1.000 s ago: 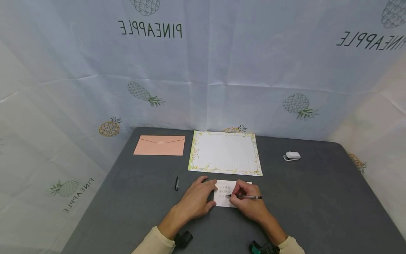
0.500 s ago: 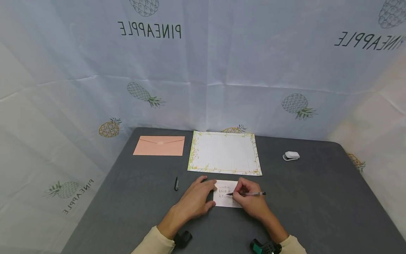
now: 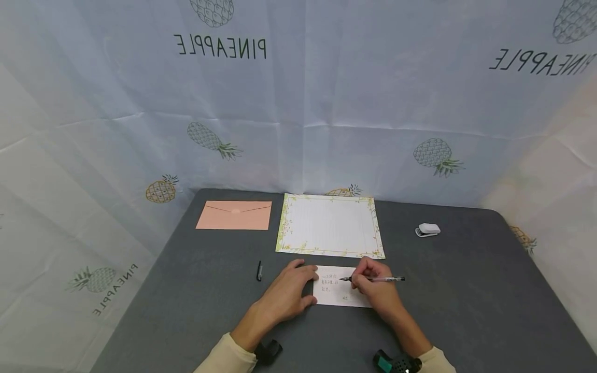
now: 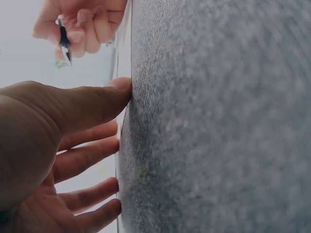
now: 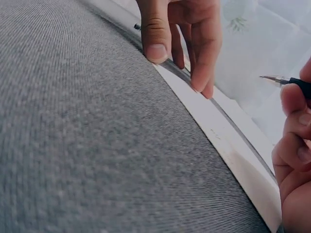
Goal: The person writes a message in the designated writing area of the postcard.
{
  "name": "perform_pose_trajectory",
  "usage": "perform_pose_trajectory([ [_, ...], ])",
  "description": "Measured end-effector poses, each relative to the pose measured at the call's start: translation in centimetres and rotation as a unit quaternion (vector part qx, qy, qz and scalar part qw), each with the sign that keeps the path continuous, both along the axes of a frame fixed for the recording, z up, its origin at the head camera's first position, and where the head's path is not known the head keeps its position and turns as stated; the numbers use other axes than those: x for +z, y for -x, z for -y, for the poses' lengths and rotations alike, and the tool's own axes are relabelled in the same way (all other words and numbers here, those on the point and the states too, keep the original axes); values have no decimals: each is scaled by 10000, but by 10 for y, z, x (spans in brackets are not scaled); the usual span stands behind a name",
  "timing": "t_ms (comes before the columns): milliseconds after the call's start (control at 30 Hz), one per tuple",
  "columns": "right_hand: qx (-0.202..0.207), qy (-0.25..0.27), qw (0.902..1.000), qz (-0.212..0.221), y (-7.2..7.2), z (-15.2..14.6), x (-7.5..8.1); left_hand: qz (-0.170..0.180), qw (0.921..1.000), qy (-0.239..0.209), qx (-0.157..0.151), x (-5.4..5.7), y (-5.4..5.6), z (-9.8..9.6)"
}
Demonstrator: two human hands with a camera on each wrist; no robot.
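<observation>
A small white card (image 3: pixel 342 299) with several short lines of handwriting lies on the dark table, near its front. My right hand (image 3: pixel 380 290) pinches a clear-barrelled pen (image 3: pixel 389 279) between thumb and fingers. The pen's tip points left over the writing, and the right wrist view shows the pen tip (image 5: pixel 273 79) raised above the card. My left hand (image 3: pixel 285 294) rests at the card's left edge with spread, relaxed fingers, its thumb (image 4: pixel 97 104) and fingertips touching that edge. The right hand hides the card's right part.
Behind the card lies a large sheet of lined paper (image 3: pixel 331 225) with a floral border. A pink envelope (image 3: pixel 235 218) is at the back left, a white stapler (image 3: pixel 428 230) at the back right. The black pen cap (image 3: pixel 259 271) lies left of my left hand.
My right hand has moved rightward with the pen, its tip lifting off the writing and uncovering more of the card, including a small mark low down. The left hand stays put.
</observation>
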State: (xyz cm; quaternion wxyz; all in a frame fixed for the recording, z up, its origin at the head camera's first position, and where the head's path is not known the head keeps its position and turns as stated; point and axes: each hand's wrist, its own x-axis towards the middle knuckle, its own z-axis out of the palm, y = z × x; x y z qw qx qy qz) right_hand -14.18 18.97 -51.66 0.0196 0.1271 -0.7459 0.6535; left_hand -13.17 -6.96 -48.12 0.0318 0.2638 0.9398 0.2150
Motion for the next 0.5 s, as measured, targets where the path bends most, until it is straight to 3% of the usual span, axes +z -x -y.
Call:
perform_pose_trajectory([
  [300,379,833,9950,411,-3,-8,5,-50,9995,-263,-159,3,4,5],
  [433,480,1234,9898,519,-5,-12,7,204,9963,-828,-136,7,5,14],
  [500,489,1293,9889,541,-7,-17,6,507,9919,-1166,-41,10,5,22],
])
